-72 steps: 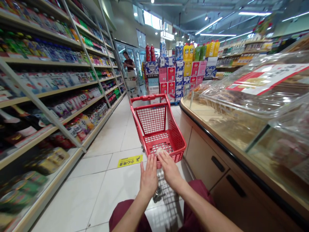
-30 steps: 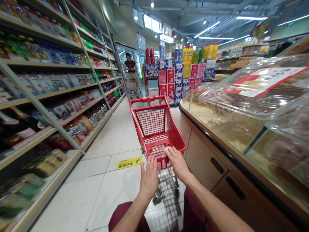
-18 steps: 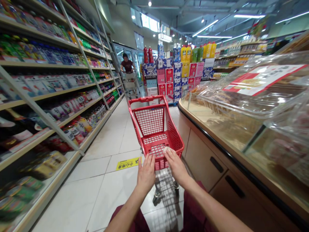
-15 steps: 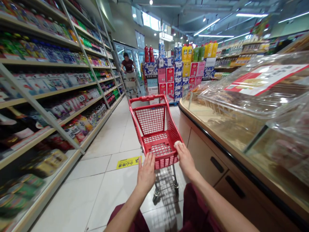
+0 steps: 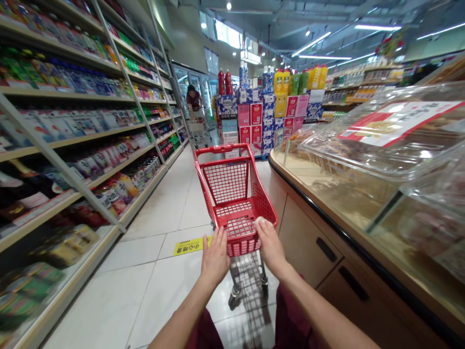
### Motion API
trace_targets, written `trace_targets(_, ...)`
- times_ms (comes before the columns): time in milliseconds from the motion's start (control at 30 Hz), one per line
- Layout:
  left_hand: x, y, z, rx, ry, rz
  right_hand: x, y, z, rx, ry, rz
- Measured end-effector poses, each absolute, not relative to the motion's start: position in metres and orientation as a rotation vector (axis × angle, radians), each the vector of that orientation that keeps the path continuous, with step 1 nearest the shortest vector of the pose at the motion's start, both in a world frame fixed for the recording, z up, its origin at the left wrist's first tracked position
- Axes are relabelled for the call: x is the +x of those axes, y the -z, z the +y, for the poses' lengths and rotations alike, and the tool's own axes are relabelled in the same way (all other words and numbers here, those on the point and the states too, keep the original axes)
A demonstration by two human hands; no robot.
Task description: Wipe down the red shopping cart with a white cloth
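Observation:
A small red plastic shopping cart (image 5: 264,196) with a mesh basket stands on the floor right in front of me. My left hand (image 5: 215,257) lies on the basket's near left corner, fingers stretched out and thumb apart, holding nothing. Over the near right part of the rim, my right hand (image 5: 271,247) bends its fingers around a small white cloth or wipe (image 5: 259,221), pressed against the red edge. Most of that white piece is hidden beneath the fingers. Below the basket, the grey legs end in dark caster wheels (image 5: 234,296).
Stocked drink shelves (image 5: 83,99) line the left side. A wooden display counter (image 5: 308,232) with clear food boxes (image 5: 392,123) borders the right. Stacked cartons (image 5: 256,116) stand ahead, and a person (image 5: 194,99) leans over a grey cart (image 5: 198,126). A yellow sign (image 5: 191,245) marks the floor.
My right hand has slid left along the near rim with the white cloth. My left hand has shifted slightly left. The person in the distance has bent lower over the grey cart.

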State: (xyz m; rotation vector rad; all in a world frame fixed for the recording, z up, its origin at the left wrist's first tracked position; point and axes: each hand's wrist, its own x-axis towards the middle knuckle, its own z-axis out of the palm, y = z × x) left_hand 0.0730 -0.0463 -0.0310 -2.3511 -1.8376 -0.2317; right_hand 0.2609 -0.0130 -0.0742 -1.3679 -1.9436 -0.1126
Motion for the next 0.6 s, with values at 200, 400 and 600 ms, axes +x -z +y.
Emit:
trace_targets(200,0.073,0.018,-0.038,-2.334,0.161,-1.834,0.233,0.085,-0.018,-1.197,0.166,-2.079)
trace_targets(400,0.088,0.007,-0.039,-2.334,0.139,-1.821,0.258,0.083,-0.009,-1.131,0.134,-2.135)
trace_targets(600,0.115,0.000,-0.048,-2.378,0.108,-1.734,0.285,0.081,-0.009,-1.087,0.033,-2.107)
